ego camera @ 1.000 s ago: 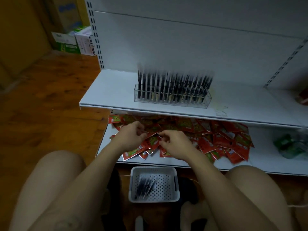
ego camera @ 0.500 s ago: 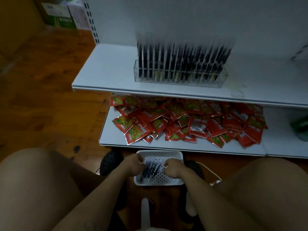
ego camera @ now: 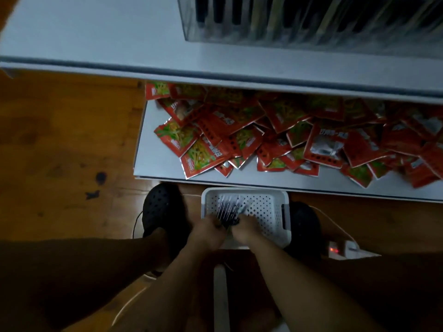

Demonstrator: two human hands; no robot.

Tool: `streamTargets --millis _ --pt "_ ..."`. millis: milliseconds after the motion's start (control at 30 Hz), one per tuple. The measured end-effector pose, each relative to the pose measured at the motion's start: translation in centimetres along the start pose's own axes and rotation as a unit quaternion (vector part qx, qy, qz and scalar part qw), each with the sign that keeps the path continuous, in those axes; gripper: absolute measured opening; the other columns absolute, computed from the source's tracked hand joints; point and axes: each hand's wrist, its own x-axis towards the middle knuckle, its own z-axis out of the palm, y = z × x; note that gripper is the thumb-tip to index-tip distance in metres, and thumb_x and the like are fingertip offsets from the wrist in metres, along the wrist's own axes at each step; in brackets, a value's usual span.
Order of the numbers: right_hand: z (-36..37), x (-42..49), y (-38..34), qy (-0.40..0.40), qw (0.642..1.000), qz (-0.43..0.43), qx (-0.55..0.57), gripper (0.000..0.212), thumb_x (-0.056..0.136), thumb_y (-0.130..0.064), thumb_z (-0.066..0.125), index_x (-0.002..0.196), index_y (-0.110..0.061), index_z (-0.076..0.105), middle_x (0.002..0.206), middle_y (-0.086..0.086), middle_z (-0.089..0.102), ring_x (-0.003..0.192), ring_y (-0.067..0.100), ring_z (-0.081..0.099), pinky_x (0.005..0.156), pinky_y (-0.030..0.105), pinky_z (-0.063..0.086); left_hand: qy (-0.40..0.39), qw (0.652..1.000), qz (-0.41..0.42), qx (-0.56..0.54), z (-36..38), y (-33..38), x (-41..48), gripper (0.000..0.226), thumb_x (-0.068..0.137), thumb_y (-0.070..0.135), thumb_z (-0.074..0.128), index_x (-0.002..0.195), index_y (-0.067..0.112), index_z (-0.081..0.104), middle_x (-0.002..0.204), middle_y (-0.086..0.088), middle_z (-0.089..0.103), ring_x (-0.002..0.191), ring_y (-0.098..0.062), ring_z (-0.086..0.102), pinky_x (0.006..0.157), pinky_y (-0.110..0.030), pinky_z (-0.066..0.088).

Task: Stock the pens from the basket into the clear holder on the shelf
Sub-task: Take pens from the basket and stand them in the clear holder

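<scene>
- Since half a second ago the hands have drawn together over the pens (ego camera: 230, 208).
- Pens: loose dark bunch in the basket (ego camera: 285, 196) on the floor; likely light, stiff, slick, so gather them mid-barrel.
- Left hand (ego camera: 207, 230) and right hand (ego camera: 246, 229) seemingly pinch their near ends; the view is dim.
- Clear holder (ego camera: 311, 34) sits above on the shelf (ego camera: 96, 39).

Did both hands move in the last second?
Yes. Both moved down: the left hand and right hand were over the red packets on the lower shelf; now they are below its front edge, in the white basket, gripping the pens.
</scene>
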Motion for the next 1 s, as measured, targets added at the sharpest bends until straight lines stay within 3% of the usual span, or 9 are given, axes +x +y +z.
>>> streamTargets --millis 133,233,333,433,500,600,700,867,1000 --pt "1.3 3.5 -0.3 -0.03 0.998 0.054 -0.001 0.067 0.098 -0.023 0.048 0.155 -0.021 0.013 0.161 0.015 0.004 0.141 0.036 0.025 0.11 0.038 0.034 0.008 0.999 -0.022 -0.032 -0.2 -0.9 2.3 0.025 0.09 0.019 0.057 0.112 0.007 0.064 0.116 -0.015 0.066 0.104 -0.03 0.063 0.085 -0.029 0.049" --pt "3.4 7.0 -0.5 -0.047 0.989 0.088 0.111 0.082 0.089 -0.033 0.056 0.155 -0.015 0.009 0.159 0.015 0.014 0.137 0.038 0.034 0.109 0.043 0.039 0.026 0.998 -0.038 -0.052 -0.5 -1.3 3.5 0.025 0.09 0.022 0.057 0.112 0.01 0.063 0.114 -0.012 0.067 0.105 -0.027 0.063 0.085 -0.027 0.048" --pt "4.0 8.3 -0.7 -0.014 0.966 0.128 0.222 0.073 0.079 -0.034 0.053 0.144 -0.006 0.037 0.119 0.006 0.05 0.098 0.026 0.057 0.071 0.032 0.049 0.031 0.996 -0.038 -0.069 -0.5 -1.3 3.8 0.023 0.092 0.022 0.057 0.111 0.011 0.063 0.11 -0.011 0.068 0.099 -0.024 0.064 0.075 -0.022 0.045" --pt "1.8 5.9 -1.7 0.046 0.957 0.132 0.254 0.045 0.094 -0.024 0.048 0.131 0.0 0.048 0.079 0.006 0.049 0.06 0.014 0.045 0.047 0.02 0.036 0.028 0.997 -0.029 -0.069 -0.8 -1.1 3.4 0.025 0.093 0.024 0.057 0.113 0.01 0.062 0.111 -0.011 0.067 0.099 -0.025 0.064 0.075 -0.022 0.046" --pt "0.2 5.8 -0.8 0.094 0.944 0.133 0.287 0.038 0.098 -0.019 0.048 0.129 0.002 0.05 0.072 0.006 0.05 0.051 0.012 0.042 0.04 0.017 0.035 0.022 0.997 -0.024 -0.077 -1.2 -0.8 3.0 0.027 0.093 0.023 0.056 0.116 0.01 0.06 0.112 -0.011 0.067 0.099 -0.024 0.064 0.078 -0.024 0.048" --pt "-2.1 3.1 -0.1 0.109 0.911 0.135 0.374 0.028 0.092 -0.016 0.062 0.111 0.003 0.06 0.07 0.012 0.058 0.054 0.018 0.051 0.05 0.028 0.048 0.026 0.997 -0.004 -0.079 -2.2 0.3 1.8 0.025 0.094 0.022 0.054 0.115 0.01 0.059 0.112 -0.01 0.067 0.1 -0.022 0.062 0.077 -0.022 0.045" --pt "-3.4 0.0 0.8 0.09 0.882 0.114 0.448 0.012 0.082 -0.004 0.072 0.091 -0.002 0.065 0.097 0.017 0.07 0.071 0.021 0.064 0.07 0.035 0.057 0.04 0.996 0.023 -0.078 -3.3 1.8 -0.1 0.024 0.094 0.025 0.054 0.113 0.012 0.06 0.107 -0.008 0.068 0.097 -0.021 0.064 0.076 -0.021 0.046" --pt "-5.4 -6.7 -0.1 0.006 0.87 -0.006 0.493 0.005 0.087 0.004 0.06 0.091 0.003 0.061 0.058 0.008 0.064 0.04 0.008 0.058 0.044 0.023 0.048 0.083 0.989 0.093 -0.074 -5.9 4.7 -4.5 0.023 0.094 0.027 0.055 0.112 0.013 0.06 0.102 -0.006 0.067 0.088 -0.02 0.062 0.074 -0.023 0.045" --pt "-7.5 -12.5 -2.2 -0.027 0.843 -0.14 0.519 0.006 0.09 -0.001 0.06 0.096 -0.004 0.061 0.085 0.013 0.07 0.078 0.025 0.071 0.076 0.036 0.057 0.129 0.977 0.155 -0.075 -8.8 7.3 -8.8 0.016 0.095 0.026 0.054 0.104 0.015 0.059 0.091 -0.004 0.063 0.08 -0.02 0.057 0.067 -0.025 0.039"
